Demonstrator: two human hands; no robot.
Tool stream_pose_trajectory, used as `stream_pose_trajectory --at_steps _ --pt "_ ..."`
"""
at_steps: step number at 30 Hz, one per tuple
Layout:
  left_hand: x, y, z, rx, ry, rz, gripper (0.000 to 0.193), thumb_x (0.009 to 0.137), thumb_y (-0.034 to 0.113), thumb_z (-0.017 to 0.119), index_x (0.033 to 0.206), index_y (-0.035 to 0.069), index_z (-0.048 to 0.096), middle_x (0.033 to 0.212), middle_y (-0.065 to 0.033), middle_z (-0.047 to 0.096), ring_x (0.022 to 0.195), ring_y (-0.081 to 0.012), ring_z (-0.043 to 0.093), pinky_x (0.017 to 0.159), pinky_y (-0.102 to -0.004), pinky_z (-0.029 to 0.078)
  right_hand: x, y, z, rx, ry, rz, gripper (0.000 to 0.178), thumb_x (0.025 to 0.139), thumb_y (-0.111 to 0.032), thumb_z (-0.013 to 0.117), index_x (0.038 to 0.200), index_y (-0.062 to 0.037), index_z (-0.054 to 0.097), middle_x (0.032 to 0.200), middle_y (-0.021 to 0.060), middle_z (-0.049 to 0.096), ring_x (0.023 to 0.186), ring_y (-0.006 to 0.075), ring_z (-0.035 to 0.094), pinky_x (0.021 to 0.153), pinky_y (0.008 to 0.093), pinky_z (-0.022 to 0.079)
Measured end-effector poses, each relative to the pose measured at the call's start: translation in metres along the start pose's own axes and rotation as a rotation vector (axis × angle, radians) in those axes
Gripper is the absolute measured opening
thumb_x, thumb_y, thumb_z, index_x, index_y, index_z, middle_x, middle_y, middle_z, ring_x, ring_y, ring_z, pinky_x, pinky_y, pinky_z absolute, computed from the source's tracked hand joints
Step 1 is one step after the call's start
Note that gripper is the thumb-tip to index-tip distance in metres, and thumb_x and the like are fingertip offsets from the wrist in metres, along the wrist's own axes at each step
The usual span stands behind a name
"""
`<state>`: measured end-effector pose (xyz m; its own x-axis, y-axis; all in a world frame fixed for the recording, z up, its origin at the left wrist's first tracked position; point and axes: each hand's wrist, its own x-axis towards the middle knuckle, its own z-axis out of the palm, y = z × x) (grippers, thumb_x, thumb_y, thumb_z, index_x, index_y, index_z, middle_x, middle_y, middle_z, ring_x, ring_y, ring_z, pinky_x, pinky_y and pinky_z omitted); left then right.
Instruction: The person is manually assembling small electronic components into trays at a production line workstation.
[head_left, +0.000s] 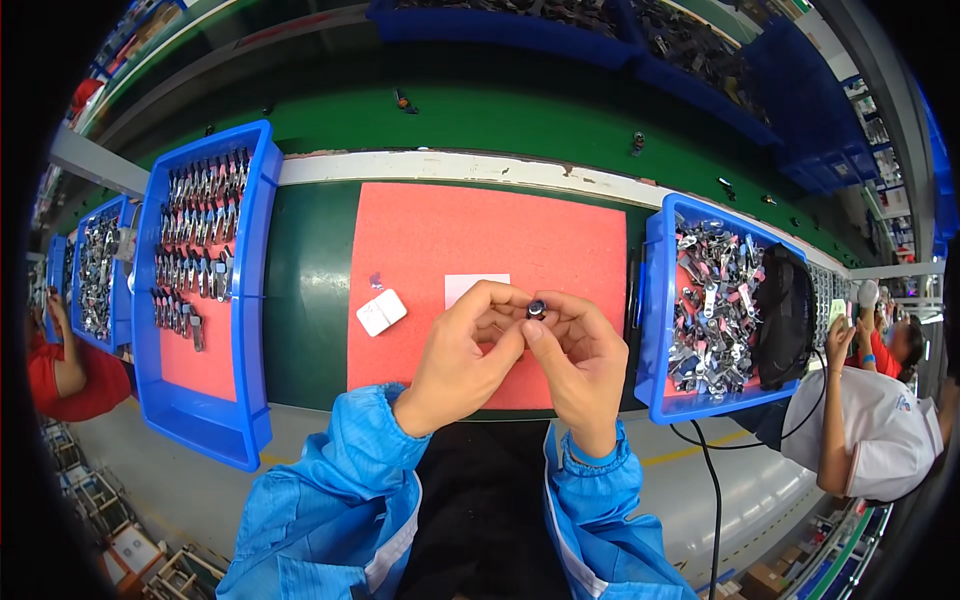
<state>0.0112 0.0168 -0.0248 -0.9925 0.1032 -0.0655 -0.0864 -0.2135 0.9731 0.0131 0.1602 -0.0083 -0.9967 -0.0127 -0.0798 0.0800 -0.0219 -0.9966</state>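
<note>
Above the pink-red mat point(580, 230), my two hands meet in front of my chest. Between the thumbs and fingertips is a small dark object with a shiny round end point(537, 309); its exact kind is too small to make out. My right hand point(582, 365) pinches it from the right. The curled fingers of my left hand point(465, 355) close on its left side, partly hiding it. Just beyond the hands lies a white paper card point(477, 286), partly covered by my fingers. A small white pad point(381, 313) with marks rests left of them, beside a tiny purple scrap point(376, 281).
A blue tray point(256, 300) at left holds rows of small dark-and-silver pieces. At right, another blue tray point(655, 310) holds a loose heap, with a black bag point(785, 320) on its side. A green conveyor point(500, 115) carries scattered pieces beyond a white rail. Co-workers sit at both sides.
</note>
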Motion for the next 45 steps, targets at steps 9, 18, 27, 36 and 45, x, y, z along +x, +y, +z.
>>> stream_pose_trajectory --at_steps 9,18,27,36,45 --pt "0.004 0.003 -0.004 -0.006 -0.055 -0.046 0.017 0.096 -0.002 0.061 0.113 -0.003 0.06 0.098 -0.0085 0.069 0.088 -0.0133 0.068 0.075 -0.0278 0.056 0.003 -0.004 -0.015 0.227 -0.044 0.182 0.021 0.1 -0.006 0.062 0.117 0.0066 0.065 0.092 0.01 0.07 0.068 0.012 0.062 0.055 0.0245 0.046" --pt "0.004 0.002 -0.004 0.203 -0.093 0.104 0.012 0.096 -0.002 0.06 0.108 -0.004 0.061 0.095 -0.0112 0.069 0.085 -0.015 0.069 0.073 -0.0301 0.056 0.004 -0.002 -0.016 0.152 -0.032 0.197 0.016 0.1 -0.006 0.063 0.11 0.0064 0.066 0.087 0.0111 0.072 0.066 0.0135 0.066 0.054 0.0243 0.047" --pt "0.007 0.008 -0.006 0.128 -0.098 0.047 0.014 0.097 -0.003 0.059 0.111 -0.003 0.061 0.098 -0.0107 0.069 0.088 -0.0156 0.07 0.077 -0.0292 0.057 0.006 0.001 -0.016 0.173 -0.056 0.164 0.016 0.1 -0.003 0.063 0.112 0.006 0.066 0.092 0.0124 0.074 0.077 0.015 0.071 0.058 0.0243 0.052" --pt "0.008 0.012 -0.013 0.035 -0.091 -0.1 0.016 0.097 -0.001 0.059 0.113 -0.003 0.06 0.1 -0.0091 0.071 0.09 -0.0127 0.069 0.078 -0.0282 0.056 0.005 -0.005 -0.013 0.229 -0.069 0.149 0.017 0.099 -0.003 0.063 0.112 0.0086 0.066 0.091 0.0147 0.075 0.076 0.018 0.072 0.058 0.0264 0.054" --pt "0.006 0.007 -0.01 0.159 -0.098 0.073 0.014 0.096 -0.002 0.06 0.109 -0.004 0.062 0.096 -0.011 0.071 0.087 -0.0143 0.07 0.074 -0.0288 0.057 0.004 -0.005 -0.015 0.11 -0.058 0.179 0.017 0.099 -0.003 0.062 0.111 0.0092 0.067 0.09 0.0148 0.074 0.074 0.0184 0.073 0.057 0.0258 0.054"
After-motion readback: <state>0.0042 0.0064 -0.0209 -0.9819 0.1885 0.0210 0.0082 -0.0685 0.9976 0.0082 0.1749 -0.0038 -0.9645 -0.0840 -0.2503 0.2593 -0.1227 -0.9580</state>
